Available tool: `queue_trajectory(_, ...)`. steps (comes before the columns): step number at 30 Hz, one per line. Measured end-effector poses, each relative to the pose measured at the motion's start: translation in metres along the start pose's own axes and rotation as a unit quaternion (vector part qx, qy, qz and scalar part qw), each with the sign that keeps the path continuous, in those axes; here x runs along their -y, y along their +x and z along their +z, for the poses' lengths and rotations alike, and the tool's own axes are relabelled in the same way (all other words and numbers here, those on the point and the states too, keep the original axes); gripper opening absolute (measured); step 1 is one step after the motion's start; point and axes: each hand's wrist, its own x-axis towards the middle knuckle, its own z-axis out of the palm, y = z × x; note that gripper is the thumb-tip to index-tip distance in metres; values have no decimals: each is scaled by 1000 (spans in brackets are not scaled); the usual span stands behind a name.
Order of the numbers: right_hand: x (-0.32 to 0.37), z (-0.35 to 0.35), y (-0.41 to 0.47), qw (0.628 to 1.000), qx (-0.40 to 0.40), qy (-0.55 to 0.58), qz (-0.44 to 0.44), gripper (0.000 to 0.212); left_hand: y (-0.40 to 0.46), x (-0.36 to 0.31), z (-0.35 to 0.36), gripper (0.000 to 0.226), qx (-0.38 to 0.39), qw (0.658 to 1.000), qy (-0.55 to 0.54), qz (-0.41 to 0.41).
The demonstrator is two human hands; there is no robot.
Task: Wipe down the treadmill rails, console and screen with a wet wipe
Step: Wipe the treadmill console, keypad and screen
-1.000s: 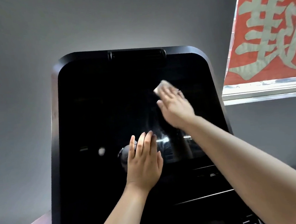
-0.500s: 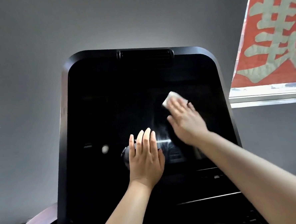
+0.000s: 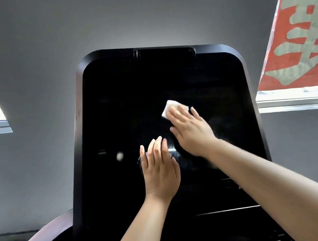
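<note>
Wet wipe (image 3: 169, 108): white, folded small, pressed flat against the dark screen (image 3: 134, 103) slightly right of centre, under the straightened fingers (image 3: 178, 112) of the right hand (image 3: 190, 131); only its upper left corner is exposed. Against the views of a second ago, the wipe is placed lower and further left on the glass, so a downward, leftward stroke across the middle of the panel is judged to be in progress; the upper corners and left half are judged still to be covered.

Left hand (image 3: 159, 172): laid flat on the lower screen, fingers extended and together, nothing grasped; its place on the glass is unchanged, presumably bracing.

Console (image 3: 235, 220): dark ledges seen below the screen, not yet reached by the wipe. A curved rail (image 3: 42, 237) is seen at lower left.

Red banner (image 3: 298, 37): hung at the upper right window, bearing large pale characters, cropped and not readable. No brand marking is discernible on the treadmill.
</note>
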Motion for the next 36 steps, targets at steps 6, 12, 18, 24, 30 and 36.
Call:
queue_trajectory(6, -11, 16, -73, 984, 27, -81, -153, 52, -1, 5, 2, 45, -32, 998, -38, -23)
queue_trajectory(12, -23, -6, 5, 998, 4, -36, 47, 53, -2, 4, -2, 45, -11, 999, -40, -22)
queue_trajectory(18, 16, 37, -82, 995, -5, -34, -98, 57, 2, 7, 2, 41, -55, 994, -82, -51)
queue_trajectory(24, -20, 13, -64, 993, -6, -93, -66, 55, 2, 6, 3, 40, -46, 995, -80, -23)
queue_trajectory(30, 7, 8, -38, 998, -32, -17, 51, 55, 2, 5, 2, 44, -46, 996, -70, -18)
queue_trajectory(36, 10, 17, -83, 995, 0, -98, -8, 57, -1, 4, 3, 42, -38, 997, -65, 0)
